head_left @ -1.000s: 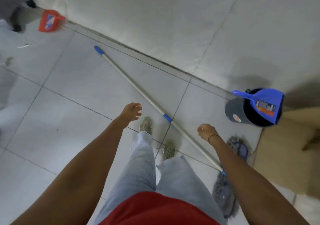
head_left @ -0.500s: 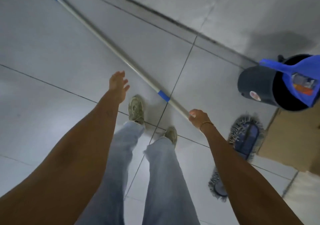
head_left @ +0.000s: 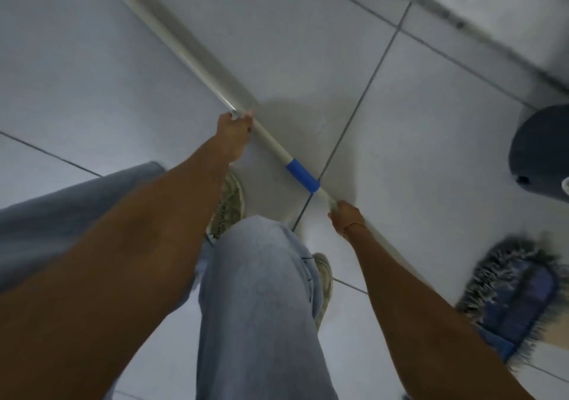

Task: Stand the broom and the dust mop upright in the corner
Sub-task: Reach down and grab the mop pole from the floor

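The dust mop lies on the tiled floor. Its long silver handle [head_left: 172, 39] runs from the upper left down to the lower right, with a blue collar [head_left: 302, 175] midway. Its blue fringed head [head_left: 520, 295] rests flat on the floor at the lower right. My left hand [head_left: 233, 133] is closed around the handle above the blue collar. My right hand [head_left: 346, 216] grips the handle just below the collar. The lower stretch of the handle is hidden behind my right forearm. No broom is in view.
A dark grey bucket [head_left: 538, 153] lies on its side at the right edge. The wall's base [head_left: 480, 27] runs across the upper right. My jeans-clad legs and shoes [head_left: 229, 205] stand just below the handle. A tan surface shows behind the mop head.
My left hand has come down and closed on the handle, which it was not touching before. My right hand keeps its grip. The camera has dropped closer to the floor.
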Available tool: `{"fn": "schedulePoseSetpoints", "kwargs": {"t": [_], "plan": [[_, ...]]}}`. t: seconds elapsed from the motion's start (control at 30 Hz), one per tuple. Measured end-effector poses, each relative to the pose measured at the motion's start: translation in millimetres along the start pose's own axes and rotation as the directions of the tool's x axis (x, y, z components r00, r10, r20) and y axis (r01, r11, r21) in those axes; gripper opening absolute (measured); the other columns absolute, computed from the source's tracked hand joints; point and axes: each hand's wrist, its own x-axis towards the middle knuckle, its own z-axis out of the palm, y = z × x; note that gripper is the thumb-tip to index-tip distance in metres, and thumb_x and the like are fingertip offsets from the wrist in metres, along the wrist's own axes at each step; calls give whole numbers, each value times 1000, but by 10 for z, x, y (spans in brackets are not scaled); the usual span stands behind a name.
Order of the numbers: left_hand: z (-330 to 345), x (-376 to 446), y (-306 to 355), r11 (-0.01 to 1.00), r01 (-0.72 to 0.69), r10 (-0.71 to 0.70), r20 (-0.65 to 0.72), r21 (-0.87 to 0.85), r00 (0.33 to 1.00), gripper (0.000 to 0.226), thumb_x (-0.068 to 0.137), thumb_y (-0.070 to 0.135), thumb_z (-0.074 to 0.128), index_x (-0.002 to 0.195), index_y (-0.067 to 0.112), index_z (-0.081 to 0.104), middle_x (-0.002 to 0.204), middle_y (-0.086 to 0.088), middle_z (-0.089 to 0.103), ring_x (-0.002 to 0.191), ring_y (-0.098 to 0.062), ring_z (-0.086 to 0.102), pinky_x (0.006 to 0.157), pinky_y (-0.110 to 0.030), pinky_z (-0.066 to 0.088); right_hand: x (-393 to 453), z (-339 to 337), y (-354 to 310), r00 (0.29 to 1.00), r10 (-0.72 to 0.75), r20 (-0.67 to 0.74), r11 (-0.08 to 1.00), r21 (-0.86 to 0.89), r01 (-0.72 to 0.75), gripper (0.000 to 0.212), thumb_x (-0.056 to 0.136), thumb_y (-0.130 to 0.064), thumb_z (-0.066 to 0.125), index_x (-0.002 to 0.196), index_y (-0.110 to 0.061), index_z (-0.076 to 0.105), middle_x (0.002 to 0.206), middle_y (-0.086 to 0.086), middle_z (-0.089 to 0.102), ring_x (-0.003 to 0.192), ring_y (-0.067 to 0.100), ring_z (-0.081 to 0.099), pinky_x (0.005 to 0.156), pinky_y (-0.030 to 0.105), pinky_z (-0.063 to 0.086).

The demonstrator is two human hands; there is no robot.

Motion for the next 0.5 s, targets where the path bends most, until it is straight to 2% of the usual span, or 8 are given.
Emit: {"fn": "schedulePoseSetpoints", "kwargs": {"t": [0.07, 0.17, 0.23, 0.33, 0.4, 0.5], "plan": [[-48, -301, 200, 999, -37, 36, -9, -39, 999, 8, 94, 14, 54, 98, 8, 51, 83, -9, 52, 81, -24, 48, 66, -30, 43, -240, -72, -93, 1000, -9, -26, 1000, -25, 8, 29, 93, -14, 53, 116, 5, 53, 116, 24, 62, 105, 35, 60, 85, 37, 49], [-230, -914, 562, 979, -126, 119, -49, -162, 992, 8, 95, 10, 50, 96, 3, 55, 87, -8, 60, 84, -23, 58, 90, -39, 53, -840, -299, -204, 996, -72, -59, 997, -44, 69, 22, 91, -6, 54, 111, 4, 53, 112, 22, 63, 100, 32, 62, 74, 30, 45], [-302, -1480, 881, 956, -205, 211, 5, -210, 977, 11, 94, 8, 52, 103, 1, 55, 89, -6, 63, 83, -21, 62, 89, -39, 56, -1275, -554, -283, 990, -118, -76, 993, -36, 116, 20, 91, -3, 53, 110, 4, 52, 109, 22, 62, 96, 31, 61, 70, 27, 39], [-341, -2739, 1461, 901, -364, 392, 82, -238, 916, 16, 92, 5, 55, 107, 1, 54, 89, -6, 63, 80, -20, 63, 87, -38, 57, -2190, -1095, -356, 976, -167, -142, 984, 30, 173, 11, 91, -2, 52, 101, 0, 51, 91, 19, 53, 80, 25, 52, 69, 28, 40], [-222, -3500, 1750, 861, -455, 492, 149, -228, 858, 17, 90, 4, 57, 106, 1, 54, 89, -6, 64, 80, -20, 64, 89, -39, 57, -2722, -1382, -316, 964, -156, -217, 981, 83, 177, 11, 91, 0, 51, 101, 1, 50, 88, 14, 49, 83, 28, 55, 72, 33, 45], [31, -4644, 2075, 800, -567, 599, 242, -196, 763, 19, 88, 5, 61, 106, 2, 56, 92, -10, 65, 84, -24, 65, 90, -43, 56, -3539, -1782, -97, 934, -114, -337, 958, 211, 194, 11, 90, 5, 50, 101, 2, 49, 96, 22, 57, 92, 33, 60, 77, 31, 46]]}}
